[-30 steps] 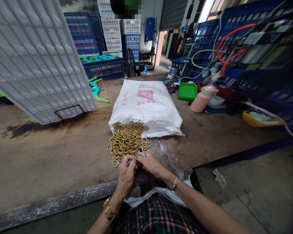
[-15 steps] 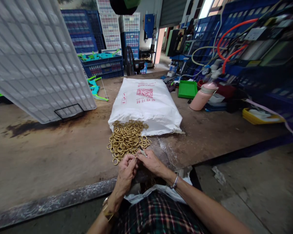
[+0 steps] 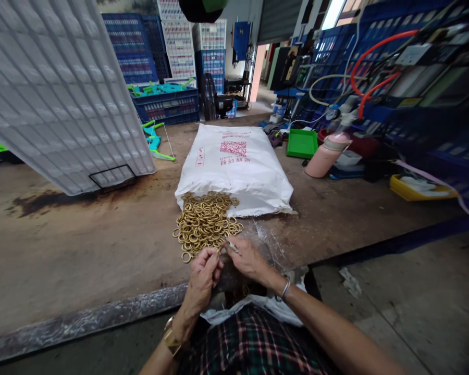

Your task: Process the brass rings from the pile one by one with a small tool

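A heap of gold-coloured rings (image 3: 205, 221) spills from the mouth of a white woven sack (image 3: 234, 172) on the workbench. Just below the heap, my left hand (image 3: 204, 271) is closed in a pinch on one ring, seen nearly edge-on and partly covered by the fingertips. Close by on the right, my right hand (image 3: 250, 259) is closed round a small pale-grey tool (image 3: 233, 247), its dark tip pointing at the pinched ring. The fingers hide most of this tool, and I cannot make out its kind. A few rings lie loose at the heap's edges.
Left of the sack stands a tall white ribbed crate (image 3: 74, 104), beside a toy bow (image 3: 154, 140). To the right are a green tray (image 3: 301, 143), a pink bottle (image 3: 323, 158) and a yellow tray (image 3: 420, 190). The bench's front edge (image 3: 101, 315) runs below my hands.
My right hand has shifted slightly right, opening a small gap between the hands. The tool has turned a little in its grip. The left hand keeps its pinch.
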